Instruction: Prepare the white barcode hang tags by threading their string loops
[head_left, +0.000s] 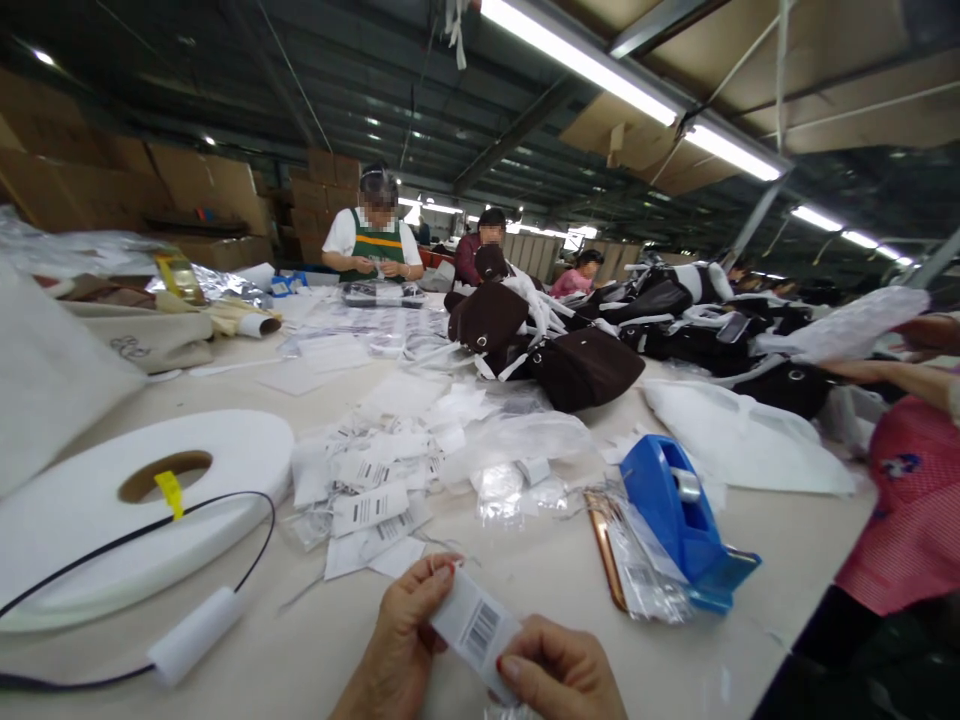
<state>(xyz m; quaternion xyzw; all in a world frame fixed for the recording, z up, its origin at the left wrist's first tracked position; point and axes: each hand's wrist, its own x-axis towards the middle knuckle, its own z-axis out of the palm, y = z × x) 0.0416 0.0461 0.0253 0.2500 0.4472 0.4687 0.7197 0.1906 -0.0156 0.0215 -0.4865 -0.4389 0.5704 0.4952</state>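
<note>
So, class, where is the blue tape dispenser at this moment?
In the head view, the blue tape dispenser sits right of centre on the table, by some clear plastic packets, beyond and to the right of the person's hands.

Matt paper tag, glossy plastic dispenser

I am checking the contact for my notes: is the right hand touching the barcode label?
Touching. The head view shows it: the right hand pinches the lower part of the label, with no gap.
</note>
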